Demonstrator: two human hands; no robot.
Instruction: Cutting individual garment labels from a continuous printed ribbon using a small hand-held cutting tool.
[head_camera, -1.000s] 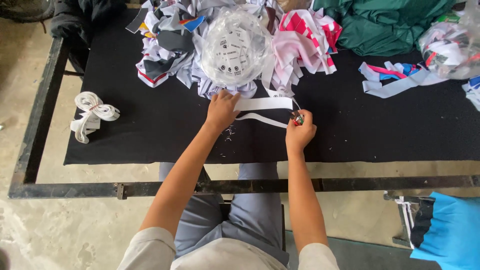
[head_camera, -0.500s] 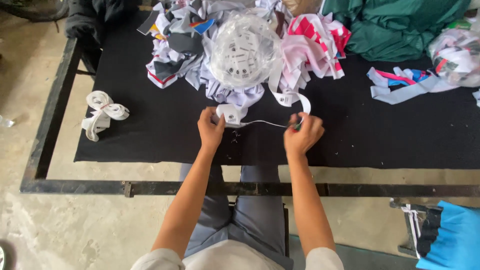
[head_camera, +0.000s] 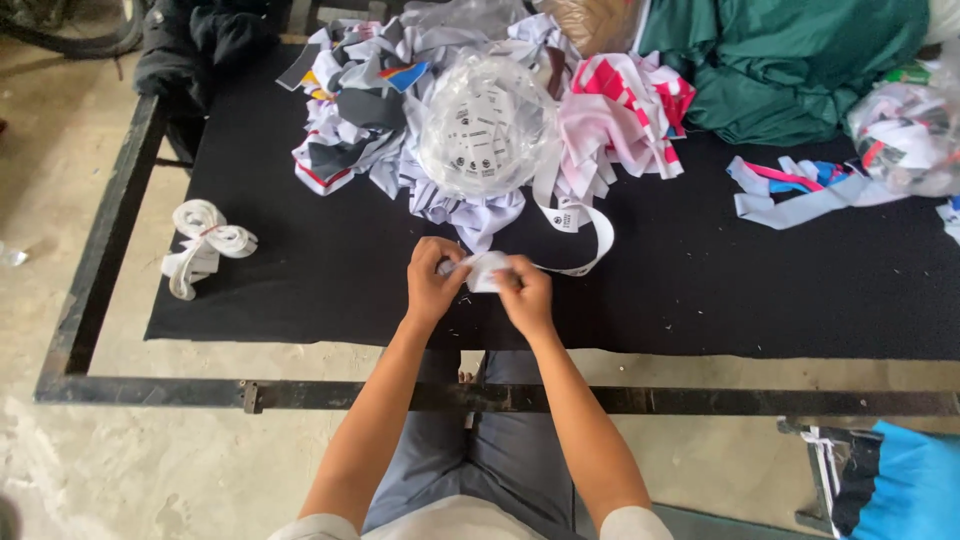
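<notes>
A black cloth-covered table (head_camera: 700, 300) on a dark metal frame (head_camera: 100, 260) fills most of the view. At its far right lies a heap of dark green fabric (head_camera: 790, 60). Far centre is a pile of mixed fabric scraps (head_camera: 360, 110) in grey, white, red and blue, with a bundle of pink and white strips (head_camera: 620, 120) to its right. On top of the scraps sits a clear plastic bag of small white labels (head_camera: 485, 135). Far right, another plastic bag of scraps (head_camera: 905, 140) lies beside loose grey, pink and blue strips (head_camera: 795, 190). Near the left edge rests a tied bundle of white ribbon (head_camera: 205, 245), well apart from the hands. At the near right corner of the view, off the table, is a bright blue bag (head_camera: 905, 480).

A long white ribbon strip (head_camera: 585, 235) loops from the pile down to the hands. The left hand (head_camera: 432, 285) and right hand (head_camera: 525, 295) meet near the table's near edge, both closed, pinching a folded wad of that strip (head_camera: 485, 270) between fingers and thumbs.

The fold looks loose; if either pinch slackens, it may spring open, and the trailing loop could snag on the pile and drag scraps or the label bag toward the near edge
</notes>
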